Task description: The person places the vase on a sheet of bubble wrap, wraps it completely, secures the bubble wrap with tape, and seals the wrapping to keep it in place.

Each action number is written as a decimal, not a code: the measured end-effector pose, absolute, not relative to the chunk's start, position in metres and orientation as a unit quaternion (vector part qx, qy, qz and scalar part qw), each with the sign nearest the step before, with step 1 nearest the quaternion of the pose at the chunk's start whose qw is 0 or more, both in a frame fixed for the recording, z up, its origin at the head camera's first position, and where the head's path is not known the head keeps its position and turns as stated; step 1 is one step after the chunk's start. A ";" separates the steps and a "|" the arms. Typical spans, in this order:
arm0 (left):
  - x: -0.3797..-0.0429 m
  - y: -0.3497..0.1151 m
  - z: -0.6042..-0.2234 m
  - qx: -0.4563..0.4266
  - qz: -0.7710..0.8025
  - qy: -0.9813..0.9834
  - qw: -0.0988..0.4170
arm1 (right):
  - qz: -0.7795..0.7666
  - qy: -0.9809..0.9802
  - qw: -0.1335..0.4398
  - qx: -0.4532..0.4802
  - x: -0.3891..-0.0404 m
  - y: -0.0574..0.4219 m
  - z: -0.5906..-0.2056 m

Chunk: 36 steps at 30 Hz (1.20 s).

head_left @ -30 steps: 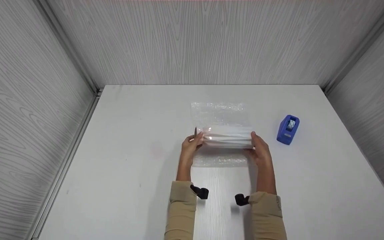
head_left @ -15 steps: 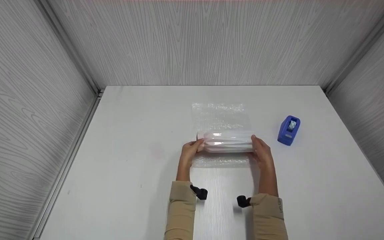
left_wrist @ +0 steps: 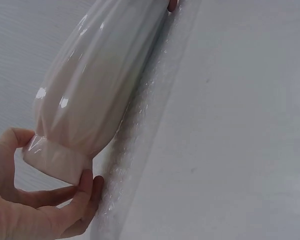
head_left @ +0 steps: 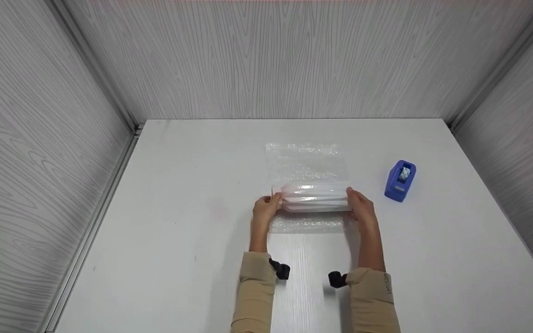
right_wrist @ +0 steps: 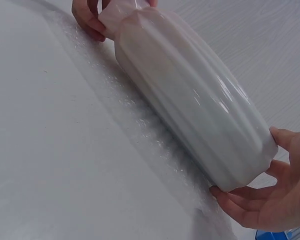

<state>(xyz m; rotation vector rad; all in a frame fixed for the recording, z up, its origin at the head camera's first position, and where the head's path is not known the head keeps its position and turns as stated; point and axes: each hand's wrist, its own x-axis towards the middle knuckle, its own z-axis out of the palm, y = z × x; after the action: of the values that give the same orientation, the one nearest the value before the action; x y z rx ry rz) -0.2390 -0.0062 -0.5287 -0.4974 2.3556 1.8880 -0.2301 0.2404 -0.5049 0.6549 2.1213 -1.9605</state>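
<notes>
Lying sideways over the bubble wrap [head_left: 306,162] is a glossy ribbed vase [head_left: 315,198], pinkish at the neck and white toward the base. My left hand [head_left: 265,210] grips its neck, thumb on one side and fingers on the other, as the left wrist view shows with the neck [left_wrist: 57,159]. At the base end, my right hand [head_left: 362,208] holds the vase between thumb and fingers; in the right wrist view the fingers curl under the base [right_wrist: 245,175]. The sheet shows beyond the vase and in front of it. Whether the vase touches the wrap is hard to tell.
A blue tape dispenser [head_left: 399,181] with a roll of tape stands to the right of the wrap on the white table [head_left: 178,185]. Wood-grain panels [head_left: 266,60] rise at the back and both sides.
Both hands have brought the vase slightly nearer to me and lower, onto or close above the bubble wrap. Over the last half second it has barely moved.
</notes>
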 end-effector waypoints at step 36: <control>-0.244 0.058 -0.515 0.195 0.315 0.908 -0.196 | -0.414 0.889 -0.183 0.065 -0.229 0.222 -0.501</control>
<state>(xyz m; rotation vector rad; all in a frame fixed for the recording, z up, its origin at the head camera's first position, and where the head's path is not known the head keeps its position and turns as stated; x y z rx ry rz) -0.2442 0.0584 -0.5153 0.7017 3.2739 1.1353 -0.2295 0.2225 -0.5010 0.2309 3.1740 -1.4775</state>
